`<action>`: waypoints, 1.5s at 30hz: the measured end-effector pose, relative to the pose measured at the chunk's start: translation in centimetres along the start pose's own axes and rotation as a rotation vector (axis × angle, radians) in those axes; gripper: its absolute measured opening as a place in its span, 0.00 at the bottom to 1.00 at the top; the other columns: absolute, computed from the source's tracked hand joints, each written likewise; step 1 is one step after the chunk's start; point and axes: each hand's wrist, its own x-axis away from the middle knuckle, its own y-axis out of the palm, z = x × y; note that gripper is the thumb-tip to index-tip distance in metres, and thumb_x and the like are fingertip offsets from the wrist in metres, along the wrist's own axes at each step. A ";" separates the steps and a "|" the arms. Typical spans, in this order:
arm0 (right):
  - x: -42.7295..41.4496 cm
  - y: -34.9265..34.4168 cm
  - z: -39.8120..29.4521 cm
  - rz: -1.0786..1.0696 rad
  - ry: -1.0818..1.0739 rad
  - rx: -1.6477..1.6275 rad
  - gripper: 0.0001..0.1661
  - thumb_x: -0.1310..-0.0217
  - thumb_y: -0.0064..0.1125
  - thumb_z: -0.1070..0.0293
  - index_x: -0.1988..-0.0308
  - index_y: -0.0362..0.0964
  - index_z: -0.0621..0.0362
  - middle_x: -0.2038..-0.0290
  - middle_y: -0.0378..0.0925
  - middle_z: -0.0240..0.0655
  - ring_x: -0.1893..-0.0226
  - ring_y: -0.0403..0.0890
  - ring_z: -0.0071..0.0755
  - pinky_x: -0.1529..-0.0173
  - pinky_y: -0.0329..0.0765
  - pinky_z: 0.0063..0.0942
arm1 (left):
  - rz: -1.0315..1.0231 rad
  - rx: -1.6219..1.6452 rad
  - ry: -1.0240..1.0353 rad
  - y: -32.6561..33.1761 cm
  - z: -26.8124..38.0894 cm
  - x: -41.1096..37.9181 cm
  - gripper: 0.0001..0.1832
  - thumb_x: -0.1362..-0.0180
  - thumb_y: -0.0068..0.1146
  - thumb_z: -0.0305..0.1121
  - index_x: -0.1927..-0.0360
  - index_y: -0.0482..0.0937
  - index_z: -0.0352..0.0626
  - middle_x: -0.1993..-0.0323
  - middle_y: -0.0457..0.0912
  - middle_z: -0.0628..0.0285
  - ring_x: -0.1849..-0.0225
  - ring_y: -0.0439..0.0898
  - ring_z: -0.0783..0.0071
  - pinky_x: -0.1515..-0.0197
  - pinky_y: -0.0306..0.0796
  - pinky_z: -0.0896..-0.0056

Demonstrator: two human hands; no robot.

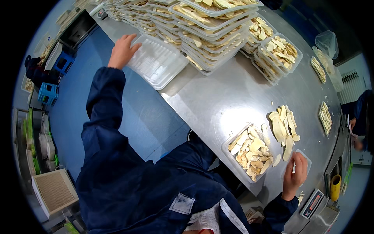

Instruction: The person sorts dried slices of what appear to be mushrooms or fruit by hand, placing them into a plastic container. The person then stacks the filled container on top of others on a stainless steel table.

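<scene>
My left hand [124,50] reaches to the near left corner of an empty clear plastic tray [157,61], thumb over its rim; whether it grips the tray is unclear. My right hand [295,172] is at a small clear plastic container [305,163], its fingers bent over it and partly hiding it; its hold cannot be made out. Between the hands, nearer the right, a clear tray of sliced mushrooms [251,150] lies at the table edge. Loose long mushroom slices [283,124] lie just beyond it on the steel table [210,102].
Tall stacks of filled trays [210,35] stand at the back, with shorter stacks [277,55] beside them. Slice bundles [325,118] lie on the far side. A digital scale [312,204] is at the right. Another person's sleeve [362,105] shows at the right rim.
</scene>
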 end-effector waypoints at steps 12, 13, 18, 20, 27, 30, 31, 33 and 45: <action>3.1 -1.7 1.7 0.044 0.177 0.003 0.10 0.42 0.56 0.86 0.58 0.76 0.67 0.64 0.80 0.44 0.64 0.81 0.42 0.58 0.77 0.29 | 0.099 -0.094 0.143 0.3 15.7 8.4 0.23 0.49 0.66 0.35 0.48 0.77 0.47 0.56 0.78 0.58 0.55 0.75 0.55 0.58 0.70 0.59; 3.6 -1.9 1.8 0.051 0.203 0.011 0.10 0.41 0.56 0.86 0.58 0.76 0.67 0.64 0.80 0.44 0.65 0.81 0.41 0.58 0.77 0.29 | 0.067 -0.072 0.097 0.6 15.4 8.4 0.23 0.48 0.66 0.35 0.48 0.77 0.46 0.56 0.78 0.57 0.56 0.75 0.54 0.58 0.70 0.58; 5.8 -3.8 3.1 0.161 0.327 0.067 0.10 0.40 0.56 0.85 0.58 0.76 0.68 0.63 0.81 0.44 0.64 0.82 0.38 0.57 0.77 0.27 | 0.038 0.104 0.092 2.6 15.7 7.7 0.20 0.46 0.64 0.29 0.48 0.77 0.43 0.58 0.79 0.54 0.56 0.76 0.50 0.54 0.72 0.55; 7.0 -5.5 4.3 0.212 0.355 0.187 0.10 0.40 0.57 0.85 0.57 0.77 0.68 0.63 0.82 0.44 0.64 0.83 0.39 0.57 0.78 0.28 | 0.084 0.122 0.187 4.3 16.4 7.3 0.20 0.46 0.63 0.27 0.48 0.77 0.41 0.57 0.80 0.53 0.55 0.77 0.50 0.52 0.72 0.55; 8.7 -8.2 7.7 0.487 0.632 0.156 0.09 0.39 0.61 0.77 0.57 0.79 0.66 0.67 0.83 0.37 0.69 0.80 0.23 0.63 0.76 0.21 | 0.131 -0.235 0.173 5.8 12.1 9.5 0.16 0.34 0.54 0.35 0.44 0.78 0.44 0.53 0.81 0.55 0.54 0.78 0.53 0.52 0.73 0.60; 11.7 -7.6 8.1 0.293 0.764 0.133 0.13 0.44 0.61 0.78 0.56 0.78 0.61 0.65 0.82 0.39 0.67 0.82 0.32 0.60 0.77 0.25 | 0.198 -0.232 0.267 6.0 12.6 8.8 0.16 0.33 0.52 0.35 0.43 0.78 0.48 0.53 0.81 0.59 0.57 0.77 0.56 0.55 0.73 0.60; 12.0 -7.1 7.7 0.208 0.783 0.081 0.15 0.46 0.61 0.80 0.55 0.78 0.60 0.63 0.81 0.39 0.64 0.82 0.37 0.58 0.77 0.28 | 0.211 -0.247 0.260 6.2 12.8 8.8 0.16 0.33 0.52 0.35 0.43 0.78 0.49 0.53 0.81 0.60 0.57 0.78 0.57 0.56 0.74 0.61; 13.2 -6.0 7.7 0.062 0.613 0.186 0.17 0.50 0.60 0.81 0.56 0.78 0.59 0.61 0.80 0.38 0.61 0.80 0.43 0.55 0.77 0.33 | 0.234 -0.291 0.232 6.4 12.7 9.2 0.16 0.34 0.53 0.34 0.44 0.79 0.52 0.53 0.81 0.62 0.57 0.78 0.59 0.57 0.74 0.62; 17.2 -3.7 8.9 -0.049 0.701 0.503 0.09 0.50 0.61 0.76 0.63 0.78 0.59 0.65 0.78 0.40 0.60 0.77 0.51 0.56 0.75 0.42 | 0.293 -0.021 0.385 3.8 18.1 8.3 0.19 0.41 0.60 0.27 0.44 0.79 0.44 0.47 0.78 0.52 0.49 0.77 0.53 0.49 0.73 0.59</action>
